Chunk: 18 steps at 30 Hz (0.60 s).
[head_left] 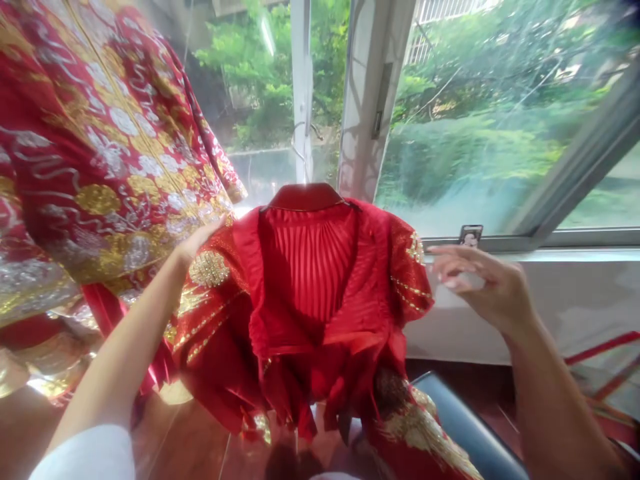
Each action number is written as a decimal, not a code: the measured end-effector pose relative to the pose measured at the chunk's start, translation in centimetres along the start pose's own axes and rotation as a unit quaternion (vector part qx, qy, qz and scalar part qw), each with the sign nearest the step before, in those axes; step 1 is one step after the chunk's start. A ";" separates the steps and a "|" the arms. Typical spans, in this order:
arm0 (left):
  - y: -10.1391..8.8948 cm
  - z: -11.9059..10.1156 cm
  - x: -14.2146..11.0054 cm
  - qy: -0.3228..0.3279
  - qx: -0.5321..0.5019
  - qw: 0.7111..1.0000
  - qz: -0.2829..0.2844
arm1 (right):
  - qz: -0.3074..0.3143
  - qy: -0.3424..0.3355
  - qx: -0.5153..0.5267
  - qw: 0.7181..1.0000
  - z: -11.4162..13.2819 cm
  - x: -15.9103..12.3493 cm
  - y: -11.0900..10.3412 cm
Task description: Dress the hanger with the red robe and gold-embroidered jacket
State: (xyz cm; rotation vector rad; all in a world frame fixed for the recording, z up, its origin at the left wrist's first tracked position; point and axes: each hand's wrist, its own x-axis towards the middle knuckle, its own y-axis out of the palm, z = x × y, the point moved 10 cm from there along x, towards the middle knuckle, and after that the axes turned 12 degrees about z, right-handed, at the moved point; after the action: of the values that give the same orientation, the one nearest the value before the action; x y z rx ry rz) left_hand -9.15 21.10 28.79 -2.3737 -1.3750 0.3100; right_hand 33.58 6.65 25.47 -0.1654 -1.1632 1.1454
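A red jacket (315, 253) with a pleated lining and gold embroidery on the sleeves hangs in front of me on a hanger (301, 157), its front open. My left hand (204, 235) lies at the jacket's left-side shoulder; the fingers are mostly hidden and blurred there, so I cannot tell whether they grip the cloth. Just beyond the opposite shoulder, my right hand (483, 280) is raised with its fingers apart and nothing visible in it. Its fingertips come close to the gold patch on the sleeve; whether they touch is unclear.
A larger red garment (100, 167) with gold and silver embroidery hangs at the left. Behind the jacket are sliding windows (480, 140). A small phone-like object (471, 235) stands on the sill. Below right are a dark padded surface (465, 420) and red bars (605, 347).
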 end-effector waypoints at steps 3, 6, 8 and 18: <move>-0.6 -1.8 0.8 0.056 0.104 0.993 -0.015 | -0.078 0.006 -0.032 0.996 2.5 2.0 -1.4; 0.3 -5.2 0.3 0.135 0.230 0.964 -0.019 | -0.112 0.024 -0.174 0.978 6.4 2.8 0.0; 1.6 -7.1 -0.4 0.174 0.270 0.947 -0.018 | -0.086 0.009 -0.236 0.968 8.5 3.6 1.6; 1.0 -8.3 -0.5 0.150 0.245 0.948 -0.138 | 0.017 -0.039 0.103 0.994 5.7 14.0 0.7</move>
State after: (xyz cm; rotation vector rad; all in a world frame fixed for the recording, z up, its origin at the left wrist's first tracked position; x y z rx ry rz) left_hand -5.54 18.51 35.88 -1.7188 -1.2833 0.1735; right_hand 27.84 15.31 36.46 0.0185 -1.1055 1.3032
